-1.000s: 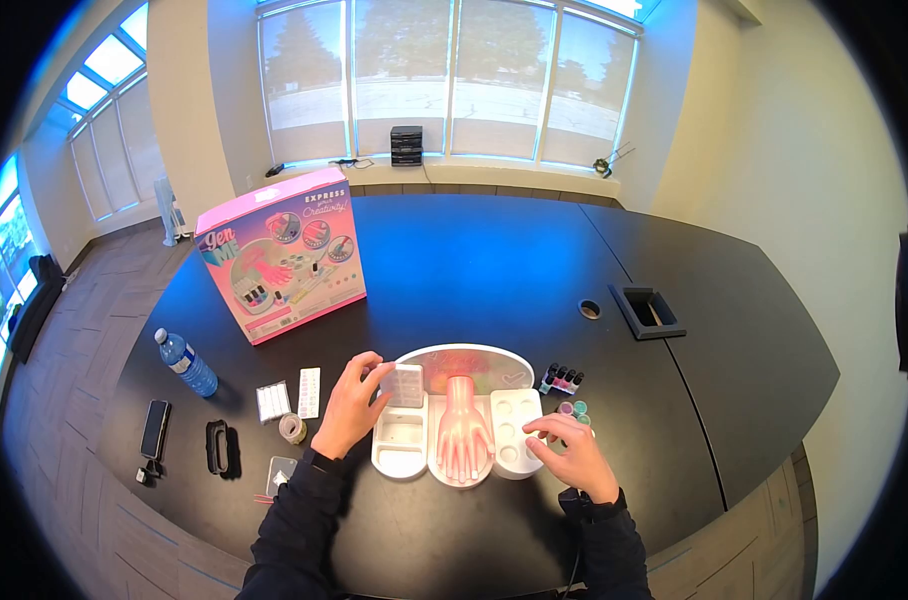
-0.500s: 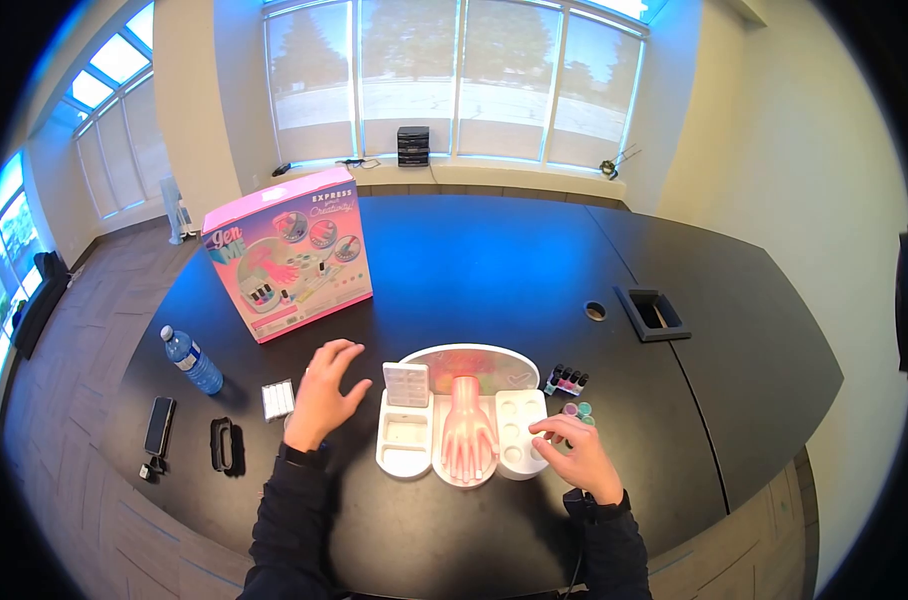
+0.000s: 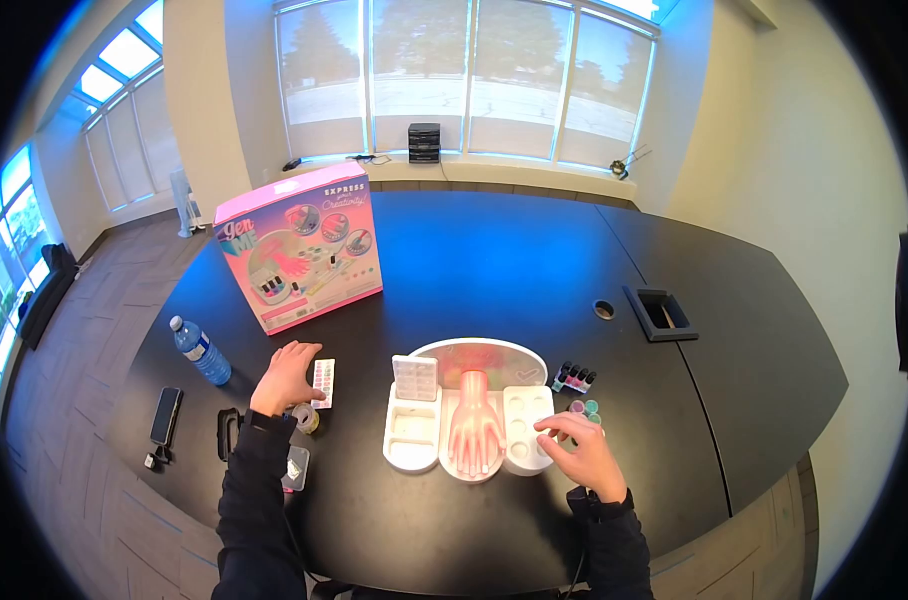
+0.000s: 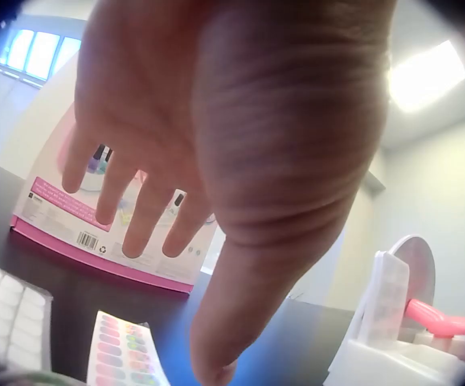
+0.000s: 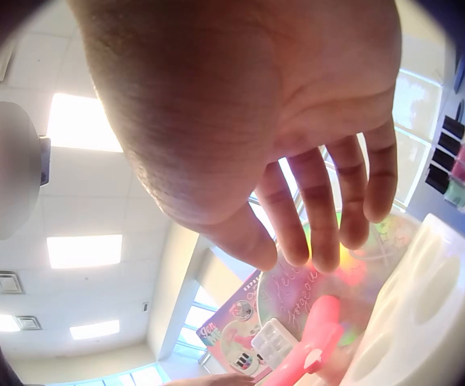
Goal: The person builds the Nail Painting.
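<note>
My left hand [image 3: 286, 378] hovers with spread, relaxed fingers beside a nail sticker sheet [image 3: 323, 383] and a small jar [image 3: 306, 418]. In the left wrist view the palm [image 4: 152, 104] faces the camera, holding nothing, with the sheet [image 4: 120, 354] and white nail tray [image 4: 7, 322] below. The white station [image 3: 412, 460] bears a pink model hand [image 3: 473, 425], with a white compartment piece [image 3: 415, 378] upright at its back left. My right hand [image 3: 586, 458] hangs relaxed over the round-welled right tray [image 3: 521, 400]; its fingers [image 5: 322, 233] are empty in the right wrist view.
A pink box [image 3: 304, 250] stands at the back left, near a water bottle [image 3: 202, 352]. A phone [image 3: 167, 416], black frame [image 3: 226, 436] and clear container [image 3: 296, 468] lie left. Polish bottles [image 3: 575, 378] and small pots [image 3: 586, 407] are right of the station.
My left hand has moved left, away from the upright compartment piece, to above the sticker sheet and jar. My right hand has stayed by the right tray.
</note>
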### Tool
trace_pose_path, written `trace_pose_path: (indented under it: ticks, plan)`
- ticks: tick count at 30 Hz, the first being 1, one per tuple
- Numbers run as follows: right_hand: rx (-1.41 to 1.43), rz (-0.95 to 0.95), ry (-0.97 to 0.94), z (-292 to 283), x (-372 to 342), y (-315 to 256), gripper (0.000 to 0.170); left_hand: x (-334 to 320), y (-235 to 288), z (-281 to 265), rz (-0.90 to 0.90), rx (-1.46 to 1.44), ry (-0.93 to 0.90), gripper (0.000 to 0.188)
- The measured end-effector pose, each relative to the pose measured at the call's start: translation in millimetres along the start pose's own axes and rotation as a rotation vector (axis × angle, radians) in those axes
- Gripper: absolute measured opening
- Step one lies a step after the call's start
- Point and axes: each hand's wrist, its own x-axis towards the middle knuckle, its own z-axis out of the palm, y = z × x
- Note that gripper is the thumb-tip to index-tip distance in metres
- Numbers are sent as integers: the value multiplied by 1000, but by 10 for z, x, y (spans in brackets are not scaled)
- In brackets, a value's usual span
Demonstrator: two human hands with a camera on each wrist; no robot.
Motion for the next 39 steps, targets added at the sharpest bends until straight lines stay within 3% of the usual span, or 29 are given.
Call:
trace_pose_path:
  ticks: [2, 11, 15, 21, 30, 32, 33, 35, 39]
  plan:
    - [-1, 6, -4, -2, -4, -18, 15, 77, -99, 46, -15, 7, -102, 110]
    - [13, 24, -7, -21, -9, -30, 16, 273, -210, 247, -13, 167, -309, 120]
    - [3, 31, -12, -20, -13, -20, 16, 306, -265, 282, -9, 94, -327, 128]
    - [2, 26, -13, -10, -19, 3, 16, 264, -135, 193, 55, 98, -159, 118]
    - [15, 19, -11, 13, -26, 31, 15, 236, 16, 31, 153, -40, 119, 81]
    - [28, 21, -9, 13, -26, 28, 15, 218, 65, -21, 188, -94, 193, 60]
    - [29, 30, -12, 13, -27, 29, 15, 213, 85, -43, 188, -94, 193, 60]
    - [30, 40, -15, 13, -32, 37, 15, 204, 135, -96, 214, -177, 264, 34]
    - [12, 30, -10, 13, -38, 52, 15, 109, 334, -297, 244, -198, 268, 14]
